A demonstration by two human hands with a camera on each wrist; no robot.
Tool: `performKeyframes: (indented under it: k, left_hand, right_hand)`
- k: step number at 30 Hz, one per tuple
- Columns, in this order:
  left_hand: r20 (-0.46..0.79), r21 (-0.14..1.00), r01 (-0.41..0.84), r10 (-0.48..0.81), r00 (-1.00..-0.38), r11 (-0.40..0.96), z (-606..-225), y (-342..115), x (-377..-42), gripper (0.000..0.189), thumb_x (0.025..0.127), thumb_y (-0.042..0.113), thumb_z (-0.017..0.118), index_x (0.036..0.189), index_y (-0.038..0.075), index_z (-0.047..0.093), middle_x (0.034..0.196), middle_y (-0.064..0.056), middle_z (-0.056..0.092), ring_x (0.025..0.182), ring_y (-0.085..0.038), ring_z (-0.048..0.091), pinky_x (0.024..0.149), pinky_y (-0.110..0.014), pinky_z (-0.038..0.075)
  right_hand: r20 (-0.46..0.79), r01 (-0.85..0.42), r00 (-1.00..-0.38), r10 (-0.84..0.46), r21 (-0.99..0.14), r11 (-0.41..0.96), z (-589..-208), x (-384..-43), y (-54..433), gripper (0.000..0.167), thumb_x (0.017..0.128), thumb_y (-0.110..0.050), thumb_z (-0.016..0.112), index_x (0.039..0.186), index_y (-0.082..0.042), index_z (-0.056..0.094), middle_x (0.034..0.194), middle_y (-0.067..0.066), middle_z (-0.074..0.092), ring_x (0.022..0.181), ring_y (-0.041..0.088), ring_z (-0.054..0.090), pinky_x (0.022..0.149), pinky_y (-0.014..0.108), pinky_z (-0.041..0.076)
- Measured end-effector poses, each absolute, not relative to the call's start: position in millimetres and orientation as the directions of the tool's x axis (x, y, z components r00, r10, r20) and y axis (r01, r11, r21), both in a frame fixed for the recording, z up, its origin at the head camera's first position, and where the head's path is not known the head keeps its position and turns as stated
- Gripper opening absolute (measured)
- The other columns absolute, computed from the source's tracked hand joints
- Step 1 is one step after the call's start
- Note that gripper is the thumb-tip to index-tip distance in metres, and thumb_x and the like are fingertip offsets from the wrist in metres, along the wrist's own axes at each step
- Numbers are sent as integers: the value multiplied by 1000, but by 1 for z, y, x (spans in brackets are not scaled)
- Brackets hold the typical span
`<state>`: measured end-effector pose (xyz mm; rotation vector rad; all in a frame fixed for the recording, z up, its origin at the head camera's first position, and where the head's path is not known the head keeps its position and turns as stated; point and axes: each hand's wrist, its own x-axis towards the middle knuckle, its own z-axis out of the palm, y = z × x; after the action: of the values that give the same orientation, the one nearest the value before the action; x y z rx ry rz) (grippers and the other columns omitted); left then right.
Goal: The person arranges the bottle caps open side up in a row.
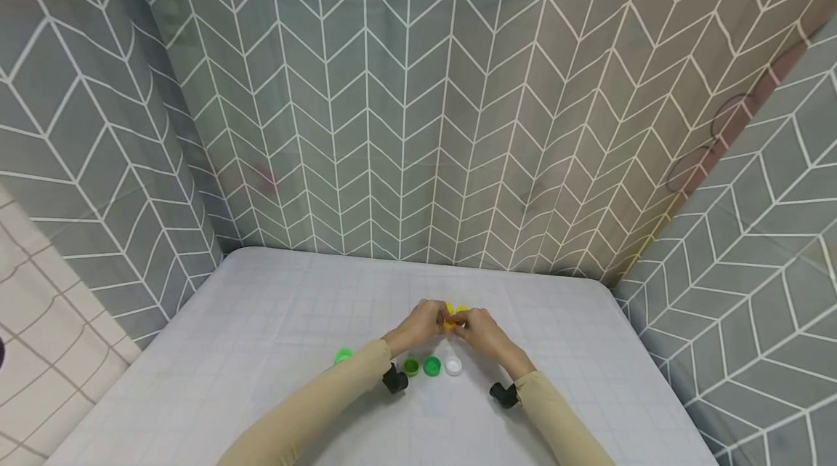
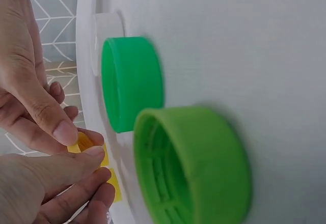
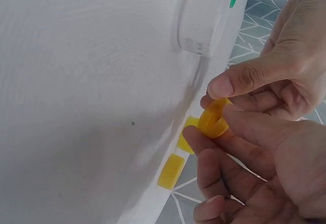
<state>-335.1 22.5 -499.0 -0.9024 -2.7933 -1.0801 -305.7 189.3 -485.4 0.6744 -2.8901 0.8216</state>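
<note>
Both hands meet over the far middle of the table, around one orange-yellow bottle cap [image 3: 213, 119]. My left hand [image 1: 421, 324] pinches it from one side between thumb and fingers. From the other side, my right hand [image 1: 482, 331] pinches the same cap with thumb and index finger. Its ridged side shows in the left wrist view. Just beyond the fingers stand two yellow bottle caps [image 3: 171, 171] on the table, one partly covered by the right hand's fingers.
Nearer the body, a row of bottle caps lies on the white table [image 1: 261, 320]: a bright green cap [image 1: 343, 355], an olive-green cap [image 1: 410, 366], a green cap [image 1: 431, 366] and a white cap [image 1: 453, 366]. A patterned curtain [image 1: 405, 102] hangs behind.
</note>
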Motion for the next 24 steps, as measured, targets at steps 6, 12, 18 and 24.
performKeyframes:
  k: [6,12,18,24]
  left_hand:
    - [229,642,520,506,-831,563,-494,21,-331,11,78,-8,73,85,0,71,84,-10,73,75,-13,67,66,-16,51]
    - [240,616,536,510,-826,577,-488,19,-327,7,79,-1,75,85,1,75,85,-7,74,79,-13,67,70,-18,51]
    - [264,605,551,508,-820,575,-484,19,-326,7,81,4,75,87,2,77,83,-5,75,77,-11,68,67,-17,51]
    - [273,616,568,528,-804,546,-480,21,-323,8,83,4,72,89,2,77,84,-5,75,68,-2,62,60,-14,48]
  right_hand:
    - [187,-424,-905,-383,-488,763,-482,-304,191,18,85,-10,71,102,-4,74,88,4,73,73,10,58,61,20,45]
    - [207,-436,-900,-384,-475,765,-478,-300,195,14,85,-12,72,96,-7,76,85,2,74,74,9,62,69,26,50]
    - [226,-414,-910,-347,-470,780,-470,-293,198,10,83,-16,74,91,-11,77,83,-1,75,80,13,65,78,35,48]
    - [243,-405,-914,-326,-484,775,-463,-287,201,6,83,-17,74,83,-12,77,81,-2,75,78,10,64,65,24,50]
